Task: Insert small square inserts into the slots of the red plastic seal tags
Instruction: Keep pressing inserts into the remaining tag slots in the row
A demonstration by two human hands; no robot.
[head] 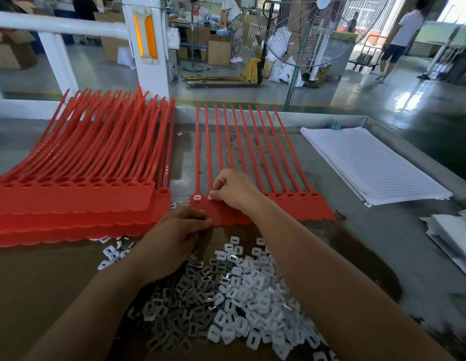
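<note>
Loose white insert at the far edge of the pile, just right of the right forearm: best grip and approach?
Probably pinch that white insert across two opposite outer edges, coming from above. It lies flat with its slot facing up, at the edge of the pile, so its sides look reachable. The right hand is busy on the red tag strip.

The seal tags (291, 204) under my fingers are solid red, like the stack (70, 199) beside them. My pile of square inserts (242, 290) is white with glints of silver-grey metal. The paper sheets (377, 165) are white, finely ruled.
</note>
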